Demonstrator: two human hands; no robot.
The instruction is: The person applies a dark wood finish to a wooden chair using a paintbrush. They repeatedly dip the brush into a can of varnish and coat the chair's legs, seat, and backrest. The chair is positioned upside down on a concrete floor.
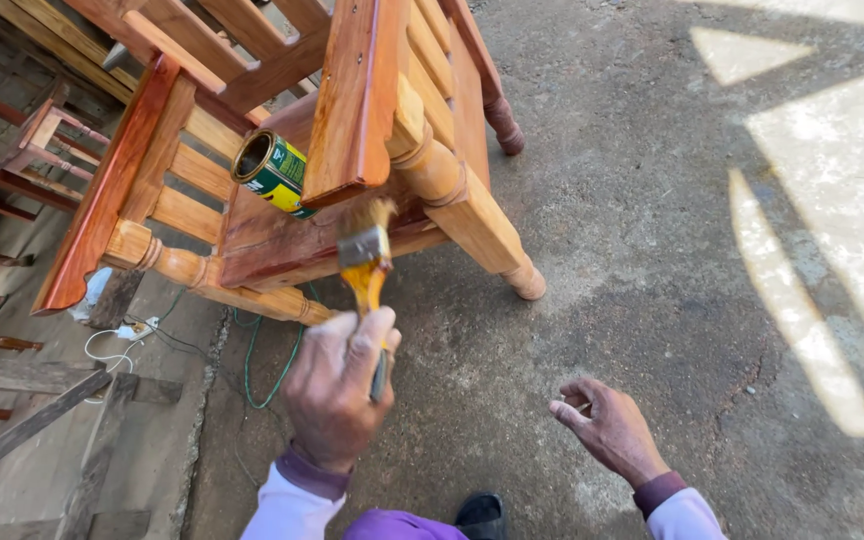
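Head view, left hand: Your left hand (337, 390) has its grip clamped on the handle of the paintbrush (366, 262). The fingers wrap the handle low down and the bristles point up and away from you.
Head view, right hand: Your right hand (607, 425) holds nothing. Its fingers are loosely curled and apart, and it hangs over the concrete floor (652, 260), well clear of the furniture.
Brush position: The bristle tip sits against the underside edge of the wooden chair (392, 150), just below the slatted armrest and near the turned front leg (472, 215).
Brush handling: Judge the brush as light and stiff in the handle and soft at the bristles. The yellow handle looks coated, so expect it to be slippery. Hold it on the handle below the metal ferrule, not on the bristles.
Chair handling: The chair lies tipped over on the floor. Judge it as heavy and rigid. Its glossy surfaces may be wet, so take hold only on dull, dry wood.
Container: A green and yellow can (274, 170) rests on its side on the chair's panel, open mouth facing you. Its contents cannot be made out from here.
Surroundings: More wooden furniture (12, 150) stands at left. A green cord (262, 370) and a white cable (112, 345) lie on the floor.
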